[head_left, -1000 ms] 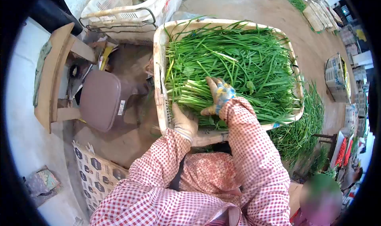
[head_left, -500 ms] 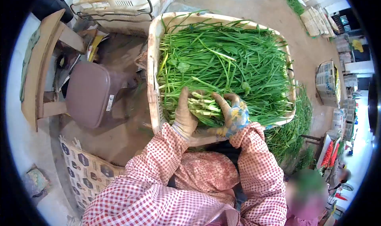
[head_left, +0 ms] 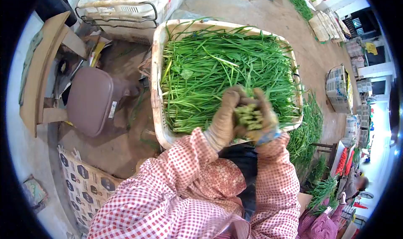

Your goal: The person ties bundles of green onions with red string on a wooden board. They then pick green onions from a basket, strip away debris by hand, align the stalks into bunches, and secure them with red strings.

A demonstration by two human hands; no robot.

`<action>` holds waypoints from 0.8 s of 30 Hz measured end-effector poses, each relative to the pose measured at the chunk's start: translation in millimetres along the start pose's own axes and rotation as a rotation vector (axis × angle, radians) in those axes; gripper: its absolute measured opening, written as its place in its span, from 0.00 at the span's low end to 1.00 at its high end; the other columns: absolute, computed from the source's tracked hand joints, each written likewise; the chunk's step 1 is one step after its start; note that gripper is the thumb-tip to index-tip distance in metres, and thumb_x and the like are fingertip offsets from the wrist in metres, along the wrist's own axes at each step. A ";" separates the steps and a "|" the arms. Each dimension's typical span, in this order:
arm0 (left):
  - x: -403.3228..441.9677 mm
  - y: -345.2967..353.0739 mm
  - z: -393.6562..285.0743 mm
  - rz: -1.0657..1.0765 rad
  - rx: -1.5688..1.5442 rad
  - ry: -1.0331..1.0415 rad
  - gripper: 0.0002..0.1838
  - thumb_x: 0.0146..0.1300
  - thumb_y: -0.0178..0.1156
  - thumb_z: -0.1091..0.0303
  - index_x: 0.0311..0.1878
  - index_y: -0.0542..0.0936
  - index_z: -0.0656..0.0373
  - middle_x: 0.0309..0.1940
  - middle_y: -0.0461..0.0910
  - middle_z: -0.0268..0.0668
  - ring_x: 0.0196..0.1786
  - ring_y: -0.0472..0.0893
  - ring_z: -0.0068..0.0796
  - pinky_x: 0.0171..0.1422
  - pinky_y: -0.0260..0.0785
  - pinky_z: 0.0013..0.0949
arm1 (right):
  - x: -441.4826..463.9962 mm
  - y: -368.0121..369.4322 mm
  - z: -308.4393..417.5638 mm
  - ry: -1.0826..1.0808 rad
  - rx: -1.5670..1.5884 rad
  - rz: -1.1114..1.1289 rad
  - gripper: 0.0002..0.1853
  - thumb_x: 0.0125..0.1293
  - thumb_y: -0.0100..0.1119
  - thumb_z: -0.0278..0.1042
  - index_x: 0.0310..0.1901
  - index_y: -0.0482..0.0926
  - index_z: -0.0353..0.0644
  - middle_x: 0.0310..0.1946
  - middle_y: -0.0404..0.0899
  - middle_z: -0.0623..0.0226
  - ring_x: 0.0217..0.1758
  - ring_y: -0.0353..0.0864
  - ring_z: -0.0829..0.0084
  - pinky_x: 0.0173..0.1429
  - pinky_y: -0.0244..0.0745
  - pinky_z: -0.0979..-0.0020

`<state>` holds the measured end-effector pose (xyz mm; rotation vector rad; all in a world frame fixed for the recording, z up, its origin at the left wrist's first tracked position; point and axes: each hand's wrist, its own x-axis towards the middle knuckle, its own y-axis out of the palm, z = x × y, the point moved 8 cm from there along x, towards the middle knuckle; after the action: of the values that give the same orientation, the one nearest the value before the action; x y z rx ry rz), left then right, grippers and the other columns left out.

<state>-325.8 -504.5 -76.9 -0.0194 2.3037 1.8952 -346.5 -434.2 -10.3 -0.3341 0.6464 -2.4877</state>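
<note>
A bunch of Chinese chives is gathered between my two gloved hands, its pale cut stem ends turned up toward me. My left hand wraps it from the left, thumb and fingers closed against the stems. On the other side, my right hand grips the bunch, slightly blurred by motion. Both hands are above the near side of a white plastic crate. Long green chives fill that crate in layers, with their pale ends along the left side.
Left of the crate stands a brown stool. Behind it is another white crate with a wire handle. Loose greens lie on the floor at right, near a wrapped box. A person in pink clothing is at lower right.
My hands have moved right with the bunch and closed more tightly round it. The stem ends, which pointed left, now face me. The view has shifted slightly.
</note>
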 end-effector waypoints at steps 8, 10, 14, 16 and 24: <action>5.9 28.9 35.4 0.260 1.354 0.479 0.52 0.30 0.76 0.58 0.63 0.61 0.57 0.56 0.68 0.48 0.60 0.70 0.50 0.66 0.63 0.44 | -42.4 -56.5 -43.4 0.205 0.302 -0.346 0.40 0.43 0.79 0.33 0.60 0.70 0.39 0.51 0.77 0.63 0.55 0.77 0.68 0.61 0.73 0.67; 17.4 12.7 58.1 0.240 1.122 0.317 0.50 0.32 0.77 0.57 0.62 0.63 0.56 0.55 0.69 0.49 0.58 0.71 0.51 0.65 0.64 0.44 | -44.0 -62.0 -29.3 0.091 0.010 -0.255 0.47 0.38 0.81 0.44 0.62 0.69 0.39 0.59 0.69 0.54 0.64 0.69 0.60 0.68 0.64 0.60; 13.3 20.1 69.9 0.404 1.322 0.271 0.53 0.36 0.80 0.64 0.67 0.59 0.55 0.56 0.69 0.36 0.59 0.71 0.30 0.65 0.67 0.35 | -48.8 -79.6 0.5 -0.127 -0.113 -0.240 0.64 0.33 0.81 0.58 0.70 0.56 0.37 0.66 0.62 0.48 0.71 0.61 0.54 0.72 0.58 0.59; 17.5 29.6 83.3 0.464 1.319 0.200 0.45 0.42 0.76 0.61 0.63 0.62 0.56 0.55 0.69 0.36 0.59 0.70 0.30 0.65 0.66 0.34 | -52.4 -70.2 -0.6 -0.075 0.094 -0.178 0.61 0.39 0.81 0.50 0.71 0.54 0.35 0.64 0.68 0.50 0.69 0.65 0.59 0.72 0.59 0.61; 37.6 48.5 85.5 0.847 1.825 0.365 0.53 0.30 0.78 0.53 0.64 0.66 0.59 0.61 0.67 0.46 0.67 0.63 0.50 0.72 0.52 0.48 | -68.5 -99.9 -10.5 -0.005 -0.119 -0.481 0.12 0.49 0.64 0.22 0.38 0.77 0.43 0.37 0.80 0.60 0.42 0.82 0.61 0.48 0.78 0.64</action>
<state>-358.5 -408.1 -50.4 0.9104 3.5154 -0.8973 -338.1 -318.2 25.0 -0.6013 0.7889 -2.9043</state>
